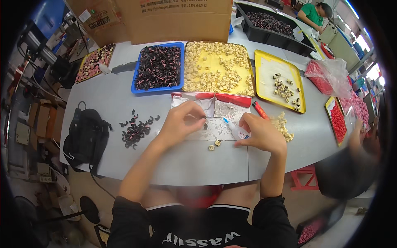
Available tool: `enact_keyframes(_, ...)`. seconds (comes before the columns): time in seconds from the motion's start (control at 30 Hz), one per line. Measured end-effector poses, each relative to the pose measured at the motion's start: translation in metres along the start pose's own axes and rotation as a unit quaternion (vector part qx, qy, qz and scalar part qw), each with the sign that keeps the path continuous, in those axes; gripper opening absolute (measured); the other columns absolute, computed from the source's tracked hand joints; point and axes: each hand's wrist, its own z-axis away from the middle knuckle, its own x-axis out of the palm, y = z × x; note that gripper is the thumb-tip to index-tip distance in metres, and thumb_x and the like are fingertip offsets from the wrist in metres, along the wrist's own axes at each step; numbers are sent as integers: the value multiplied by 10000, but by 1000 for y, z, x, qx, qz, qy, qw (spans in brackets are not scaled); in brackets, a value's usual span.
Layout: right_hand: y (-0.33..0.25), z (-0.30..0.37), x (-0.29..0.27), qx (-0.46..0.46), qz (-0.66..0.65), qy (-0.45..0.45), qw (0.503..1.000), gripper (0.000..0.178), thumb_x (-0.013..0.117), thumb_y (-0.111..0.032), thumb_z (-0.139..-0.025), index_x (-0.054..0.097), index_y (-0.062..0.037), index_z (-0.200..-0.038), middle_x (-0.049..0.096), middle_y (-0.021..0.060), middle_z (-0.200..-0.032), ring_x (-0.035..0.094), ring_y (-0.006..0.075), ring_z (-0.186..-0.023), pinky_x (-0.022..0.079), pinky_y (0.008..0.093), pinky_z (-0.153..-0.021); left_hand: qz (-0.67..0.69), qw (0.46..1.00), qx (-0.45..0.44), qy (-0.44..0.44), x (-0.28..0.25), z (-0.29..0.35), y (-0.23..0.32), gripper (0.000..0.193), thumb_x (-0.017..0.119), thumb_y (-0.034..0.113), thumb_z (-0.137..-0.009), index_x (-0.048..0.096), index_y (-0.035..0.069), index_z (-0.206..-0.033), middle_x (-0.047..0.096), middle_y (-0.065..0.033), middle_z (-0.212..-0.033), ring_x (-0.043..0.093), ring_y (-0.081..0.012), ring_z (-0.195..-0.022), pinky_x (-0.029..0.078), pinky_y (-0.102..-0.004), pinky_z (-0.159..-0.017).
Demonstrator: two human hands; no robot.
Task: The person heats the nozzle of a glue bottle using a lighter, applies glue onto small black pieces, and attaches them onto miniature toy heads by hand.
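Observation:
My left hand is closed in a pinch over a white card marked with dark smears. At its fingertips is a small dark piece, too small to make out fully. My right hand is wrapped round a small clear glue bottle, whose blue tip points up and left toward the left hand. Just below the card lie two small cream cube-like pieces. Left of my left hand is a loose pile of black curved pieces; cream pieces are heaped beyond my right hand.
At the back stand a blue tray of black and pink pieces, a yellow tray of cream pieces and another yellow tray. A red tube lies near the right hand. A black bag sits left; a co-worker's arm shows right.

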Motion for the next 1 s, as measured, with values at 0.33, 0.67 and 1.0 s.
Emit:
enact_keyframes(0.33,4,-1,-12,-51,-93,61,992,392,735,-210,-672,560,0,-953,585,128,-883,573,254,-833,482,331,-717,460,884,-75,48,-9,-2,-8,110,603,145,-884,546,68,-938,577,-70,-1057,549,-88,-876,495,-227,-731)
enact_keyframes(0.67,-11,-21,1,-179,-436,185,862,372,591,-45,-826,501,35,-1178,535,104,-1084,590,195,-979,509,334,-841,402,904,-122,74,6,1,-4,190,567,231,-904,543,54,-968,590,-68,-964,552,-87,-819,485,-222,-745)
enact_keyframes(1.0,-12,-39,25,-160,-633,158,741,363,496,-179,-926,453,48,-1205,552,153,-1126,604,234,-967,501,340,-838,322,939,-120,3,24,12,-14,328,571,304,-886,594,11,-1033,589,-44,-885,533,-77,-765,446,-201,-701)
